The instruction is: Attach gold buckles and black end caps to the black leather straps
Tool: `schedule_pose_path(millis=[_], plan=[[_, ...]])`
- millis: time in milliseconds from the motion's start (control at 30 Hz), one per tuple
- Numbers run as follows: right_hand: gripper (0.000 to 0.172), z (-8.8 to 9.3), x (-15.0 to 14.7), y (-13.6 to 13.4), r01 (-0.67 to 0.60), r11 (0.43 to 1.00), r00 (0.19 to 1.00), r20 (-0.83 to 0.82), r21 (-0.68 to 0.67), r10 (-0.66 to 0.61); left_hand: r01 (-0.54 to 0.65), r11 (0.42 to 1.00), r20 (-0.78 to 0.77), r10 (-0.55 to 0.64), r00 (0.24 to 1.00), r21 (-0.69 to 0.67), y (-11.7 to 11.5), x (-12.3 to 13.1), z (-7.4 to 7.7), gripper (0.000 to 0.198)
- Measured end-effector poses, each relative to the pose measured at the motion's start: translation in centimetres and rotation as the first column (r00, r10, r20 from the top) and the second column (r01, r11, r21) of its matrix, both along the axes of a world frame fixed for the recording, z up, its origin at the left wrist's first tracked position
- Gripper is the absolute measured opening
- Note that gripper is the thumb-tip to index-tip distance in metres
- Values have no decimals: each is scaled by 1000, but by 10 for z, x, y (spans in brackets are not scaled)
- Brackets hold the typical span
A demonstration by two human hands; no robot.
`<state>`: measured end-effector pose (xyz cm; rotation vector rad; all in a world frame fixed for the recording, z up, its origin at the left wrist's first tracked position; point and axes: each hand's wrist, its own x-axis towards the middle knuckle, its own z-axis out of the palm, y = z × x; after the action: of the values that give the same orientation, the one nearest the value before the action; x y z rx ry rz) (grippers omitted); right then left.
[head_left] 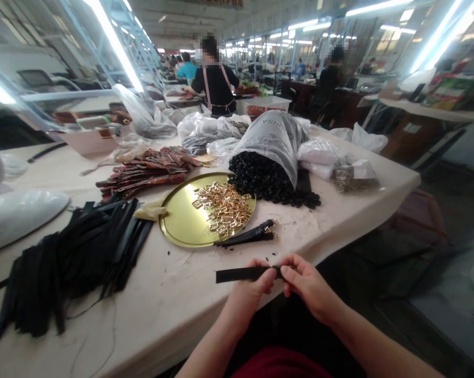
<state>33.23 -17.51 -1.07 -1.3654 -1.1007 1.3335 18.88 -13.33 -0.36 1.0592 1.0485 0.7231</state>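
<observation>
Tube lights (114,46) glow beyond the pale tabletop (174,294); above its near edge, the left hand (251,293) pinches a black strap (237,274), the right hand (306,281) clamped at its right end; it looks light, bendable, probably tough, best pinched flat near that end.

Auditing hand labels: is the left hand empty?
No, the left hand grips a black strap, one end of which juts out past the fingers.

Glare is thrown by overhead tubes (116,46). The counter (174,289) is softly lit. Outer edges are stretched and blurred.
</observation>
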Motion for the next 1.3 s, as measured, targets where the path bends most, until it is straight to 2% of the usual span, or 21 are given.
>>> schedule_pose_path(millis=[67, 100, 167, 233, 267, 333, 433, 500, 600, 667, 700, 733, 767, 800, 833, 867, 933, 1000, 1100, 1200, 1300], plan=[[29, 0, -5, 9, -115, 986, 979, 185, 121, 91, 16, 1000, -46, -17, 999, -20, 8, -10, -4, 20], [35, 0, -8, 15, -205, 959, 933, 337, 196, 130, 17, 999, -55, -18, 998, -27, 11, -15, -7, 20], [37, 1, -15, 28, -383, 878, 759, 640, 286, 123, -7, 1000, -57, 6, 998, -21, 17, -24, -14, 20], [27, -2, -22, 43, -492, 817, 569, 821, 300, 41, -63, 998, -59, 64, 996, 20, 23, -30, -21, 19], [23, -5, -25, 51, -525, 795, 498, 867, 305, -4, -98, 994, -61, 101, 993, 44, 26, -32, -24, 19], [21, -12, -31, 64, -591, 738, 408, 910, 326, -76, -162, 984, -57, 167, 984, 74, 33, -33, -29, 19], [24, -26, -32, 81, -683, 647, 331, 933, 339, -139, -251, 965, -56, 256, 965, 74, 41, -33, -35, 19], [27, -37, -29, 90, -715, 616, 283, 943, 330, -177, -258, 965, -68, 260, 963, 41, 45, -38, -39, 16], [29, -54, -18, 102, -712, 611, 216, 935, 347, -280, -165, 986, -93, 162, 982, -24, 52, -66, -44, 16], [32, -65, -11, 109, -716, 591, 191, 918, 372, -347, -184, 981, -180, 192, 965, 61, 61, -102, -40, 28], [36, -70, -7, 111, -722, 575, 190, 910, 385, -370, -233, 957, -279, 275, 920, 172, 68, -124, -35, 33], [41, -74, -4, 113, -724, 563, 195, 902, 398, -386, -230, 928, -414, 340, 844, 294, 77, -147, -29, 33], [47, -78, -1, 114, -724, 553, 205, 895, 411, -397, -169, 900, -575, 392, 718, 402, 89, -170, -22, 32], [51, -81, 1, 115, -722, 545, 216, 887, 426, -407, -51, 874, -734, 436, 521, 483, 102, -190, -15, 31], [54, -84, 3, 115, -720, 537, 228, 880, 441, -416, 90, 864, -847, 459, 269, 496, 116, -208, -9, 31], [55, -86, 5, 116, -718, 525, 241, 871, 456, -428, 111, 865, -868, 468, 167, 489, 131, -222, -5, 31], [53, -91, 8, 116, -718, 500, 260, 853, 484, -452, 112, 880, -887, 460, 43, 461, 156, -240, -1, 35], [50, -95, 11, 116, -716, 480, 273, 836, 508, -476, 94, 901, -903, 429, -31, 424, 173, -246, -2, 35], [47, -97, 12, 117, -712, 472, 284, 828, 520, -484, 62, 930, -925, 367, -99, 362, 183, -248, -8, 34], [44, -93, 11, 116, -704, 497, 283, 842, 508, -459, 6, 953, -947, 301, -111, 303, 185, -252, -10, 36], [38, -88, 8, 115, -684, 513, 297, 841, 518, -452, -71, 967, -968, 239, -74, 244, 189, -254, -10, 31]])
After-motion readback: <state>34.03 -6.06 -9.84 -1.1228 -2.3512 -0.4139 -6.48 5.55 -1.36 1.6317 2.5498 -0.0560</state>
